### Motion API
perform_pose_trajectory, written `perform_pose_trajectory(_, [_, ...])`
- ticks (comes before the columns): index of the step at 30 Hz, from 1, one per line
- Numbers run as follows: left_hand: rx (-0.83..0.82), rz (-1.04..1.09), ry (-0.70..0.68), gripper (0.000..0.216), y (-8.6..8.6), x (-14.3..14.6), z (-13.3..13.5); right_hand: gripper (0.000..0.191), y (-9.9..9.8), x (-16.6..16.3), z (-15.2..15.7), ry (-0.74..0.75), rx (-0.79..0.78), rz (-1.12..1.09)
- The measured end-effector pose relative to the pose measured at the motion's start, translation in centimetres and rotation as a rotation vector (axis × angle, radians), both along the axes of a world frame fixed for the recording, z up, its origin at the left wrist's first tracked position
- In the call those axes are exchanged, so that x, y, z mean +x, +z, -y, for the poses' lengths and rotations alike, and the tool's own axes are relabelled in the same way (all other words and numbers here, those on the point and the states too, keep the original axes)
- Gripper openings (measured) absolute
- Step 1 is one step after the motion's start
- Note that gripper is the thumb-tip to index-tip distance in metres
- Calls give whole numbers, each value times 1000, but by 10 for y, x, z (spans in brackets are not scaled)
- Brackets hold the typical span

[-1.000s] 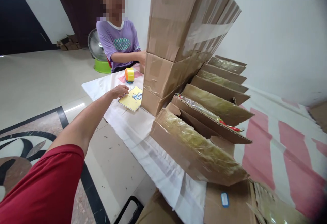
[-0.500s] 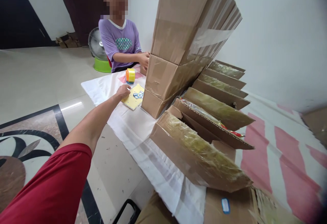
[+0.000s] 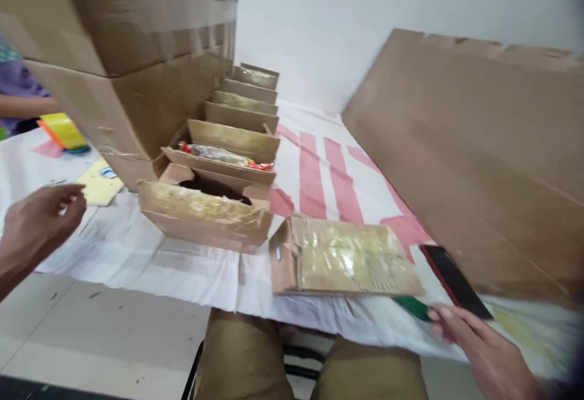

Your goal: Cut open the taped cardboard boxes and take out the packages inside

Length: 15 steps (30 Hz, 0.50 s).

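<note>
My left hand (image 3: 39,220) hovers at the left over the white cloth (image 3: 182,266), its fingers curled in a pinch; what they hold, if anything, is too small and blurred to name. It is nearest to the yellow sticker sheet (image 3: 98,184). My right hand (image 3: 479,342) reaches in at the bottom right with fingers stretched out. Its fingertips are beside a green object (image 3: 413,307) and a dark phone (image 3: 454,279). A flat cardboard package with a clear film front (image 3: 342,257) lies between my hands.
A row of similar packages (image 3: 214,211) leans against stacked cardboard boxes (image 3: 128,53). A large cardboard sheet (image 3: 479,144) leans on the wall at the right. A yellow tape roll (image 3: 64,131) and another person's arm (image 3: 22,105) are at the far left.
The view has swung to the right. My left hand has drawn back from the sticker sheet toward me. My right hand, the phone and the flat package have come into view.
</note>
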<state>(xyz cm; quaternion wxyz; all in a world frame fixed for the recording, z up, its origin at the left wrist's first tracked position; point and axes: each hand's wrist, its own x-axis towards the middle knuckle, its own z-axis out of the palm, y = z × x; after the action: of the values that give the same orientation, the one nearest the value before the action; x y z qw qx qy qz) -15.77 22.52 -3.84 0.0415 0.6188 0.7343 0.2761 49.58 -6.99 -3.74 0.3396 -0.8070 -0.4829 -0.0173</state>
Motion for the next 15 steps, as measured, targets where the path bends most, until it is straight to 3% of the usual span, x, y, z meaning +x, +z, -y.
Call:
perform_pose_trajectory(4, [107,118,-409,23,-12,54,94,48,-4,1,4,-138,25,-597])
perform_pose_trajectory(6, [137,198,-675,22,-12,95,135,49,-1,-10,-5,-75,47,-652])
perform_pose_trajectory(8, [156,244,-798,31,-13,136,161,50,1,-23,-13,19,48,-642])
perform_pose_trajectory(11, [24,395,-754,40,-19,189,175,56,-1,-41,-23,140,64,-621])
perform_pose_trajectory(15, [-177,760,-632,70,-24,252,175,58,-4,-63,-25,242,95,-644])
